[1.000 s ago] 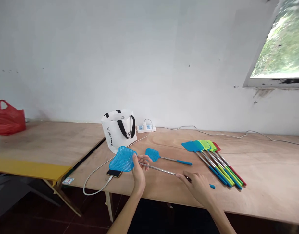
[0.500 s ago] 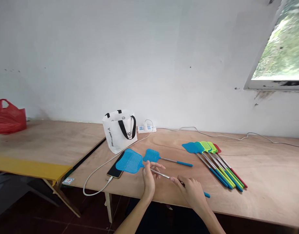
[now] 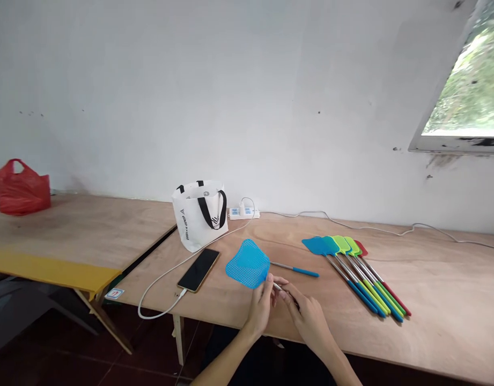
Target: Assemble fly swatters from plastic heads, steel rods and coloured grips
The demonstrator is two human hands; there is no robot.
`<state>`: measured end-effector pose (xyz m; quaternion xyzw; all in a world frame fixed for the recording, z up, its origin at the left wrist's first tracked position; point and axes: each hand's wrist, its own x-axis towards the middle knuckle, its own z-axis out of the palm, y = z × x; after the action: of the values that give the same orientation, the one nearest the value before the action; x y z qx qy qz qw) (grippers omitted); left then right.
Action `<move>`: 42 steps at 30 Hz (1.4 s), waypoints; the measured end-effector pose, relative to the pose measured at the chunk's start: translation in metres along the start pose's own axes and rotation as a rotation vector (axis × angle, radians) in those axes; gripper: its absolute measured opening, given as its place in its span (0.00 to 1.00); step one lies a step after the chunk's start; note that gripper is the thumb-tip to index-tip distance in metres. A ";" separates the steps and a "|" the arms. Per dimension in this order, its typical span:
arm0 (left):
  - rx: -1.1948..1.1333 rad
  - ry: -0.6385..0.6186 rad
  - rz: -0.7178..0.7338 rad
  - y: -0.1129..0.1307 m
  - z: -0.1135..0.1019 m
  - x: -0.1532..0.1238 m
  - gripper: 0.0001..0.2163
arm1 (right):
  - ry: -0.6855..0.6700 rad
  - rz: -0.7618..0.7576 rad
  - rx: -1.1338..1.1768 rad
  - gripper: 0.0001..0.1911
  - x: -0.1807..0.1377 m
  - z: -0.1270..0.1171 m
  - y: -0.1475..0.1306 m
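Note:
A blue fly swatter (image 3: 249, 264) with a perforated head is held above the front of the table. My left hand (image 3: 263, 305) is closed on it just below the head. Close beside it, my right hand (image 3: 307, 316) grips the metal shaft, and its fingers hide the handle. Behind them lies a second blue fly swatter (image 3: 305, 272), its head mostly covered by the held one. To the right, several fly swatters (image 3: 363, 279) in blue, yellow-green, green and red lie side by side, overlapping, with their heads toward the wall.
A black phone (image 3: 199, 270) lies left of my hands, its white cable running to a power strip (image 3: 244, 213) by the wall. Behind the phone stands a white tote bag (image 3: 200, 220). A red plastic bag (image 3: 21, 190) sits on the left table (image 3: 89, 220).
My hands have come closer together, and the swatter's shaft between them shows much shorter. The swatter's head has moved right, uncovering the phone and overlapping the swatter behind.

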<state>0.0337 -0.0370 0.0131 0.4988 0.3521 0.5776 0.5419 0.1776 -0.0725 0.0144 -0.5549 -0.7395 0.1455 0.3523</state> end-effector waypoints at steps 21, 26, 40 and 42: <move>-0.268 0.247 0.110 0.036 -0.038 0.031 0.26 | -0.003 -0.056 -0.321 0.24 0.007 -0.027 0.037; -0.395 0.387 0.254 0.062 -0.087 0.047 0.24 | 0.025 -0.069 -0.288 0.26 0.003 -0.062 0.080; -0.347 0.635 0.376 0.072 -0.125 0.061 0.25 | 0.009 0.179 -0.069 0.29 -0.008 -0.105 0.109; -0.333 0.722 0.439 0.066 -0.117 0.063 0.25 | 0.042 0.151 -0.079 0.27 -0.009 -0.107 0.104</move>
<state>-0.0912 0.0291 0.0576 0.2343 0.3068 0.8645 0.3219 0.3266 -0.0636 0.0236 -0.6255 -0.6932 0.1308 0.3335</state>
